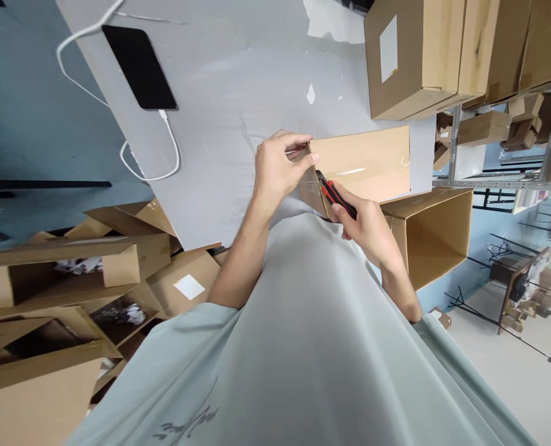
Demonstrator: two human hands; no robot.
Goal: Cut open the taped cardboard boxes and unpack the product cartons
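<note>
head cam pov, closest thing is the grey-green shirt (331, 322). past it, the right hand (368, 226) is wrapped round a red and black cutter (335, 197), tip at the left end edge of the carton (365, 158). left hand (275, 167) has that same end pinched by its far corner, so it's closer to the corner than the right one is. the carton sits on the table (219, 80), long side running left to right, most of it stretching rightward from the pinch. count: two hands, one cutter, one carton being held, one open box (437, 241) off to the right, one phone (140, 68), one white cable (178, 155). farther back, big boxes (398, 80), can't count those cleanly.
</note>
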